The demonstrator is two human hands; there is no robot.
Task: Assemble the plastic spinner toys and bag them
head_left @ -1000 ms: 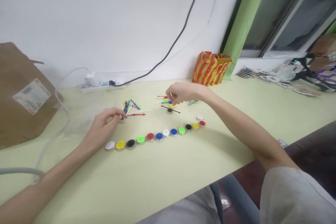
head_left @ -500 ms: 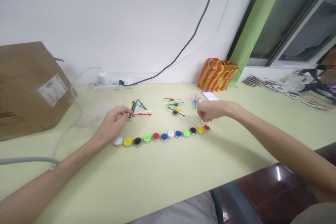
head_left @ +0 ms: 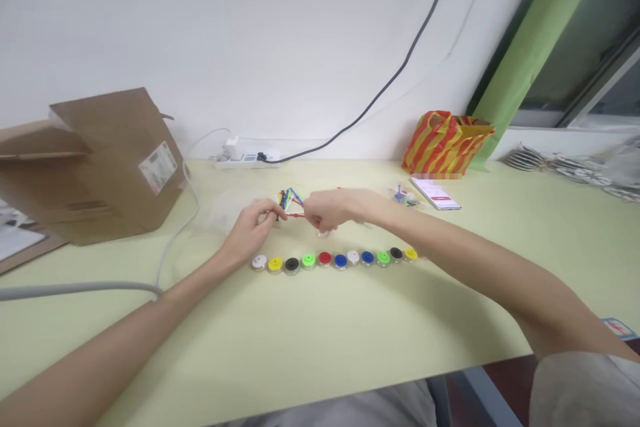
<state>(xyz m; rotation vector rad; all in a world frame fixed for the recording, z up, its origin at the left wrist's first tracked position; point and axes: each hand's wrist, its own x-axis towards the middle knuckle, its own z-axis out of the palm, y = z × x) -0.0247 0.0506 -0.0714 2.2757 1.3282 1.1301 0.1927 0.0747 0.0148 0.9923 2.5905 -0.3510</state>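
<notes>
I'm taking the clock from the right hand (head_left: pixel 330 207), which is sitting mid-view with its fingers curled down. It seems to be pinching a pale disc (head_left: pixel 323 234), whose edge is showing just below at 6 o'clock, though the fingers are hiding how firm that hold is. At 9 o'clock the left hand (head_left: pixel 253 230) is resting with its fingertips at the heap of coloured sticks (head_left: pixel 285 201); I can't tell whether it's gripping one. Crowding is worrying me: with both hands sitting so near the heap, a stray knuckle could be dragging sticks loose. A weak pinch could be letting the pale disc slip towards the row of coloured discs (head_left: pixel 341 261) farther out at 6 o'clock. The right forearm (head_left: pixel 450 253) is hanging by the row's 4 o'clock end, so dipping it could be shoving the yellow disc (head_left: pixel 411 253) there out of line.
</notes>
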